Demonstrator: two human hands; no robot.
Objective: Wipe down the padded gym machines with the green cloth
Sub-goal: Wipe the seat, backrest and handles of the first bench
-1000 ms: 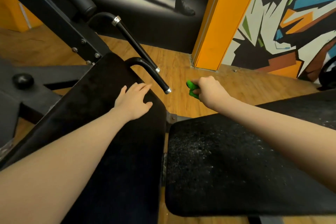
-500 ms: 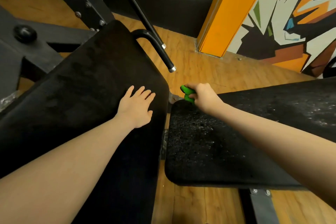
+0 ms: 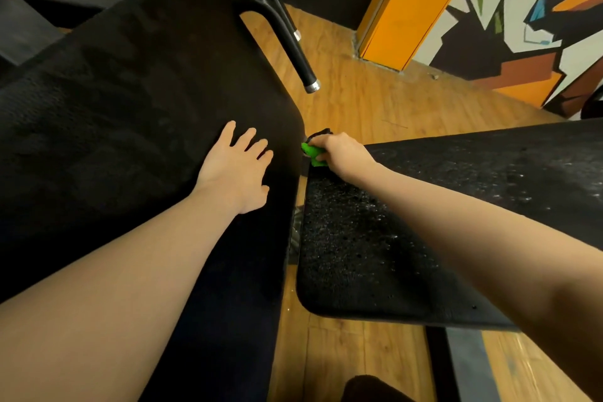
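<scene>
Your left hand lies spread flat on the back pad for bracing while your right hand pinches the green cloth at the seat pad corner to wipe.

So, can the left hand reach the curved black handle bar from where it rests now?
Probably yes. The left hand lies flat on the big back pad, and the handle bar rises just past that pad's far edge. Nothing lies between them, though it would mean stretching forward.
</scene>
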